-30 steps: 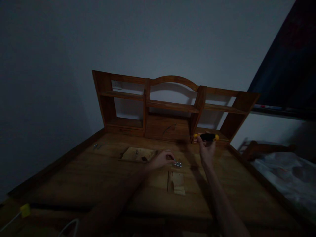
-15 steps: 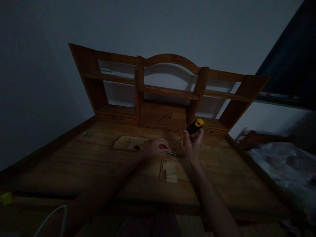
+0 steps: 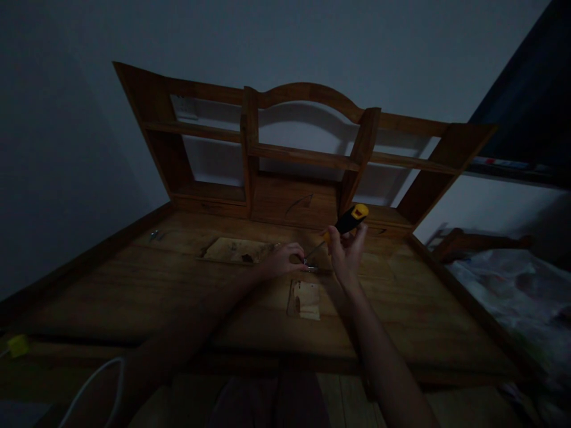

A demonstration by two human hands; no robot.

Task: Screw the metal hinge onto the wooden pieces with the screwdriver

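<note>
My right hand (image 3: 347, 252) is closed round a black-and-yellow screwdriver (image 3: 348, 222), its handle tilted up to the right. The thin shaft slants down left toward the fingertips of my left hand (image 3: 285, 260). Those fingertips pinch a small shiny metal piece (image 3: 311, 269), just above the wooden desktop (image 3: 383, 309). In this dim light I cannot tell what kind of fitting it is, nor whether the screwdriver's tip touches it. Below my hands, a pale patch of peeled surface (image 3: 307, 300) marks the wood; a longer one (image 3: 234, 249) runs to the left.
A wooden shelf unit (image 3: 301, 151) stands along the desktop's back, against the wall. Another small metal piece (image 3: 154, 234) lies at the far left. A yellow object (image 3: 18, 345) is at the front left edge. Clear plastic sheeting (image 3: 513, 291) lies to the right.
The whole scene sits slightly higher in the picture. The screwdriver's shaft has come closer to my left fingertips; both hands keep their grips.
</note>
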